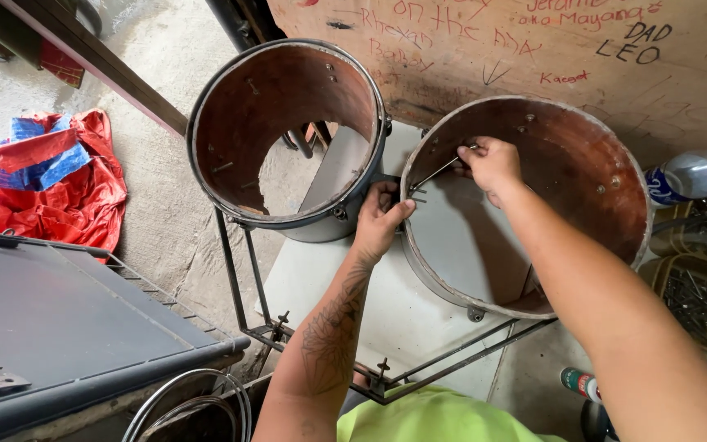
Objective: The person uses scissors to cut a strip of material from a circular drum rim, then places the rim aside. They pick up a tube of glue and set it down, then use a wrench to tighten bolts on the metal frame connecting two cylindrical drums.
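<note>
The right hand (pixel 491 166) is closed around the end of a thin metal rod (pixel 439 174) and reaches down inside the right drum shell (pixel 615 205), close to that shell's near-left wall. The left hand (pixel 380 219) is curled over the same shell's rim from outside, fingers pinching the fitting where the rod comes through, in the narrow gap between this shell and the left drum shell (pixel 231 131). Both shells are open, headless cylinders with brown insides and small bolts showing through their walls; they sit side by side on a black metal stand (pixel 243 278). To do this well, I judge that the outer hand should hold the fitting steady against the wall while the inner hand keeps the rod in line with its hole, so nothing binds or slips. Behind the right shell stands a wooden board with handwriting (pixel 533 49); to its right lies a plastic bottle (pixel 689 176) above a tray of screws (pixel 697 299). Well left of the left shell a red and blue tarp (pixel 51 176) lies on the concrete floor (pixel 157 205), with a dark case (pixel 59 319) nearer the person.
</note>
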